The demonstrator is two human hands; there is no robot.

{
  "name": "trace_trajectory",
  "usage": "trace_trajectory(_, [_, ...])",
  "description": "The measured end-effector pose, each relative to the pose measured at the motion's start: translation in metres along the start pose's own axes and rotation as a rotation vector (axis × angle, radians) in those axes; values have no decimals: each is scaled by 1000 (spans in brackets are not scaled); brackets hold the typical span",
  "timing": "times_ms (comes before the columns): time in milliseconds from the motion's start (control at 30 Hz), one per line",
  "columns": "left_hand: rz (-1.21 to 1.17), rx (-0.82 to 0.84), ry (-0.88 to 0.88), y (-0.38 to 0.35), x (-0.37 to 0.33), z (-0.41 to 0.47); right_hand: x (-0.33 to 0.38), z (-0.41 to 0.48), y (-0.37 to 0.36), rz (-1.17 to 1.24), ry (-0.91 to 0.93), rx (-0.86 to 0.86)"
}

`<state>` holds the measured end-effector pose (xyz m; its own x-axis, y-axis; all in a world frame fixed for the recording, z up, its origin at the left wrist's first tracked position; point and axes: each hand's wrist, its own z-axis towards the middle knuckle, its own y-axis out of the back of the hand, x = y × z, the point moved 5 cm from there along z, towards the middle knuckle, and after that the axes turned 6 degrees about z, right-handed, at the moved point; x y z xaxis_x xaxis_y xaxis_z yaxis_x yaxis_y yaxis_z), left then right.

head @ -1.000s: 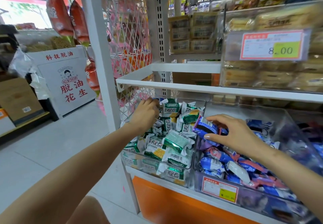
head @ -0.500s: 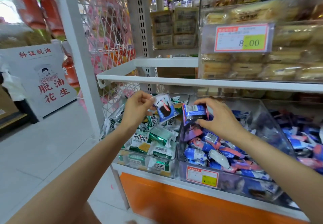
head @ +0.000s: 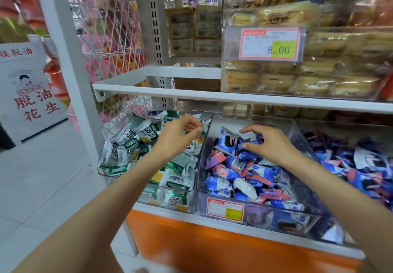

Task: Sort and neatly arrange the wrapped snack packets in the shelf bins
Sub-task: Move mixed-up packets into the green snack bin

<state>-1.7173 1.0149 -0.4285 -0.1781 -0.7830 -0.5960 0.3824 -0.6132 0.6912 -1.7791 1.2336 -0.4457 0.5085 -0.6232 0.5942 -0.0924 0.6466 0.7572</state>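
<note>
Clear plastic middle bin (head: 297,136): the stray blue wrapped snack packet (head: 228,143) now lies at its back left corner, likely sorted.
Clear left bin (head: 187,112): green-and-white wrapped packets (head: 127,145).
Right hand (head: 270,143): grip apart, arched over blue packets.
Left hand (head: 178,134): back over the left bin's back right corner, blue packet gone; cannot tell its grip.

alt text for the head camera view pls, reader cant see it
A person's hands reach into two clear shelf bins of snack packets: the left hand over green packets, the right hand over blue packets. Above sit wrapped cakes and an 8.00 price tag.
</note>
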Motion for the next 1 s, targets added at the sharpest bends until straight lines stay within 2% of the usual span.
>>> trace_trajectory(200, [251, -293, 88, 60, 42, -11, 12, 1, -9, 16, 91, -29])
trace_trajectory(300, [351, -352, 109, 83, 59, -21, 22, 2, -19, 9, 141, -5])
trace_trajectory(433, [553, -321, 80, 95, 73, -36, 43, 4, -32, -3, 214, 21])
trace_trajectory(600, [640, -171, 58, 90, 90, -46, 90, 28, -56, 5, 360, 46])
trace_trajectory(733, [787, -174, 2, 90, 98, -52, 133, 64, -93, -44, 451, 139])
trace_trajectory(1000, [954, -150, 144, 81, 115, -59, 162, 133, -160, -347, 428, 273])
